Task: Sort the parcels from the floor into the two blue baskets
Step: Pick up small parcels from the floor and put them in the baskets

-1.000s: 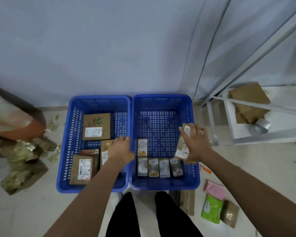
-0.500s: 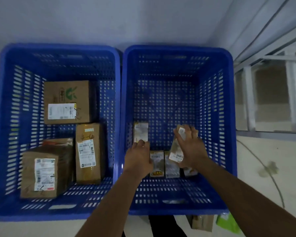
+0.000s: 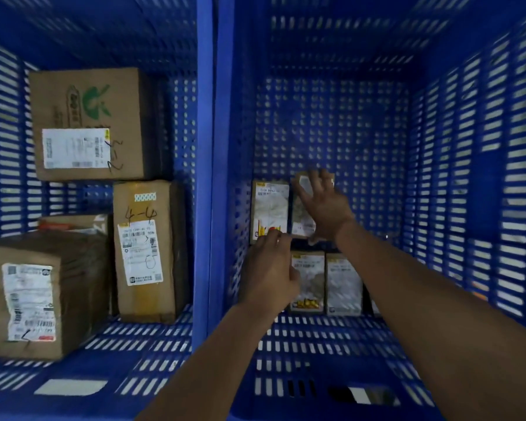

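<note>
Two blue baskets fill the view. The left basket (image 3: 164,354) holds large brown boxes: one with a green logo (image 3: 88,123), one marked 4-4 (image 3: 146,253), and a taped one (image 3: 37,296). The right basket (image 3: 468,177) holds small labelled packets. My right hand (image 3: 325,208) lies flat, fingers spread, on a small brown packet (image 3: 301,226) and presses it down beside a white-labelled packet (image 3: 269,208). My left hand (image 3: 268,271) touches that white-labelled packet's near edge with its fingertips. Two more packets (image 3: 343,284) lie in the row nearer to me.
The far and right parts of the right basket's floor (image 3: 346,123) are bare. The shared basket rims (image 3: 207,147) run up the middle. A fourth brown box (image 3: 73,221) is partly hidden behind the taped box.
The view has dropped much closer into the baskets. My right hand has carried the brown packet left and laid it next to the white-labelled packet. My left hand stays at that packet.
</note>
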`<state>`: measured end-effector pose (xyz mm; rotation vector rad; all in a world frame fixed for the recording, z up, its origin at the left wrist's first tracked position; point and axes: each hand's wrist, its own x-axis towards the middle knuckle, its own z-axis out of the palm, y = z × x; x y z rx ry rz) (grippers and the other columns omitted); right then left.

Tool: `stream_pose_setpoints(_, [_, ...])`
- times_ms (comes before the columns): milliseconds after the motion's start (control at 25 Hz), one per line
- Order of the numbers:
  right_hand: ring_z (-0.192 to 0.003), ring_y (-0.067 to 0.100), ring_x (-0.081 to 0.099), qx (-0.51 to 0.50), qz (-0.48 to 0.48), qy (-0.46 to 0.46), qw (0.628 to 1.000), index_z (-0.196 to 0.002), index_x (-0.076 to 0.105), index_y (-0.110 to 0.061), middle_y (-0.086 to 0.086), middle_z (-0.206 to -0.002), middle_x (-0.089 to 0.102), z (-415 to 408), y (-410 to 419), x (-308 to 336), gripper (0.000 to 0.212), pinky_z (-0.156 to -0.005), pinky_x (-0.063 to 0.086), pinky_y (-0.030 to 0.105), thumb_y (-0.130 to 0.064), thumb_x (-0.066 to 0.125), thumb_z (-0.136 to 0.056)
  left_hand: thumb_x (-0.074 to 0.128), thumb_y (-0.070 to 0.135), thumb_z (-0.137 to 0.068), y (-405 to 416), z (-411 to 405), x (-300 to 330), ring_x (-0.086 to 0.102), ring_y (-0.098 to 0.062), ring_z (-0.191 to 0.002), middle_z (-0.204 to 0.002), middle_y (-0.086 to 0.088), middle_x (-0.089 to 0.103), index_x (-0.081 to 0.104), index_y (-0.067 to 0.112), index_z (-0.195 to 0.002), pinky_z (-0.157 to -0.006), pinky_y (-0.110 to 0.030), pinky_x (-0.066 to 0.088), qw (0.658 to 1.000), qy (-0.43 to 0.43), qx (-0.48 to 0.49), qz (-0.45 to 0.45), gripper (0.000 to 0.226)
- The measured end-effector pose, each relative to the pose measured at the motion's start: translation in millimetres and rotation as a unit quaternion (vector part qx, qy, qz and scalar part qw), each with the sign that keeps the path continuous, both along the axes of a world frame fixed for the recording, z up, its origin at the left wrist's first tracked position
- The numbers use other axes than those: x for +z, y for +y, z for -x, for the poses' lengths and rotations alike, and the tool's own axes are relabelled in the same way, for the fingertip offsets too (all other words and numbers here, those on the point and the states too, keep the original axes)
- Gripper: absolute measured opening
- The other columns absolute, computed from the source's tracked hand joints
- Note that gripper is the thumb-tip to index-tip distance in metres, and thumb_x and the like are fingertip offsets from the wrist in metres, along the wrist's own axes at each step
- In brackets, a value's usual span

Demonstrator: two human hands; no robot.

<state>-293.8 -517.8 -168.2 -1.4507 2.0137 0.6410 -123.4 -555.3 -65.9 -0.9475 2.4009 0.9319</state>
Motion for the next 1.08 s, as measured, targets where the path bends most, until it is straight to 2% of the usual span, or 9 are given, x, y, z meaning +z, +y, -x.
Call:
stream_pose_setpoints(80, [-0.146, 0.046, -0.006, -0.013, -0.003, -0.035, 0.999, -0.153, -0.019, -0.022, 0.020, -0.160, -0.016, -15, 11, -10, 0.136, -0.102, 0.044, 0.050, -0.052, 0.082, -0.066, 0.057, 0.019, -0.086, 3, -3, -5, 0.047, -0.019, -0.116, -0.127, -0.001, 0.047, 0.048, 0.017, -0.128, -0.093, -0.034, 0.047, 1.000, 0.002, -0.002, -0.006, 0.043])
stream_pose_setpoints(200, [-0.146, 0.047, -0.011, -0.030, 0.034, -0.050, 0.998, -0.154, -0.015, -0.020, 0.019, -0.160, -0.018, -20, 24, -18, 0.113, -0.108, 0.038, 0.053, -0.031, 0.073, -0.084, 0.057, 0.017, -0.085, 8, 2, -6, 0.045, -0.019, -0.115, -0.124, -0.002, 0.047, 0.049, 0.015, -0.127, -0.090, -0.034, 0.047, 1.000, 0.016, -0.016, -0.010, 0.043])
stream_pose_setpoints(280, [-0.146, 0.043, -0.015, -0.042, 0.026, -0.064, 0.997, -0.152, -0.019, -0.016, 0.015, -0.160, -0.022, -19, 25, -15, 0.110, -0.115, 0.026, 0.056, -0.037, 0.069, -0.088, 0.056, 0.017, -0.085, 7, 7, -2, 0.044, -0.020, -0.116, -0.125, -0.003, 0.047, 0.048, 0.014, -0.128, -0.092, -0.035, 0.046, 1.000, 0.018, -0.018, -0.017, 0.044])
stream_pose_setpoints(400, [-0.148, 0.032, -0.018, -0.011, -0.040, -0.095, 0.995, -0.150, -0.024, -0.015, 0.006, -0.158, -0.029, -28, 34, 16, 0.111, -0.117, 0.012, 0.057, -0.046, 0.064, -0.090, 0.056, 0.018, -0.085, 0, 10, 23, 0.045, -0.021, -0.118, -0.126, -0.003, 0.048, 0.049, 0.014, -0.128, -0.096, -0.037, 0.046, 0.999, 0.001, -0.028, -0.021, 0.043])
stream_pose_setpoints(560, [-0.149, 0.026, -0.015, -0.098, -0.072, -0.128, 0.984, -0.154, -0.015, -0.017, 0.005, -0.160, -0.026, -37, 64, 105, 0.102, -0.120, 0.011, 0.054, -0.051, 0.058, -0.092, 0.054, 0.023, -0.087, -19, 20, 94, 0.043, -0.022, -0.123, -0.134, -0.002, 0.045, 0.042, 0.016, -0.138, -0.100, -0.036, 0.042, 0.995, -0.056, -0.084, -0.005, 0.053])
stream_pose_setpoints(720, [-0.151, 0.026, -0.008, -0.196, -0.036, -0.078, 0.977, -0.156, -0.007, -0.017, 0.005, -0.163, -0.014, -13, 81, 235, 0.099, -0.120, 0.011, 0.050, -0.062, 0.052, -0.090, 0.054, 0.032, -0.089, -60, 46, 197, 0.040, -0.027, -0.126, -0.136, -0.005, 0.043, 0.040, 0.017, -0.135, -0.105, -0.041, 0.035, 0.979, -0.105, -0.158, 0.079, 0.050])
stream_pose_setpoints(880, [-0.151, 0.024, -0.002, -0.289, 0.028, -0.022, 0.957, -0.156, -0.004, -0.020, 0.004, -0.164, -0.008, 9, 92, 365, 0.094, -0.121, 0.015, 0.047, -0.059, 0.051, -0.092, 0.054, 0.033, -0.086, -95, 82, 294, 0.042, -0.029, -0.124, -0.134, -0.008, 0.045, 0.041, 0.016, -0.131, -0.103, -0.043, 0.036, 0.965, -0.079, -0.211, 0.135, 0.050])
stream_pose_setpoints(1000, [-0.150, 0.025, 0.008, -0.372, 0.086, 0.008, 0.924, -0.156, 0.004, -0.019, 0.006, -0.164, 0.002, -3, 120, 455, 0.095, -0.118, 0.022, 0.047, -0.065, 0.052, -0.088, 0.056, 0.038, -0.085, -92, 97, 373, 0.043, -0.031, -0.123, -0.134, -0.010, 0.046, 0.040, 0.015, -0.135, -0.103, -0.045, 0.037, 0.947, -0.038, -0.271, 0.166, 0.058])
stream_pose_setpoints(1080, [-0.147, 0.027, 0.017, -0.439, 0.123, 0.025, 0.889, -0.155, 0.013, -0.019, 0.008, -0.162, 0.011, -29, 151, 518, 0.094, -0.116, 0.026, 0.046, -0.065, 0.056, -0.086, 0.056, 0.039, -0.084, -80, 99, 432, 0.045, -0.031, -0.121, -0.130, -0.010, 0.049, 0.042, 0.014, -0.134, -0.101, -0.046, 0.039, 0.933, 0.005, -0.308, 0.185, 0.058])
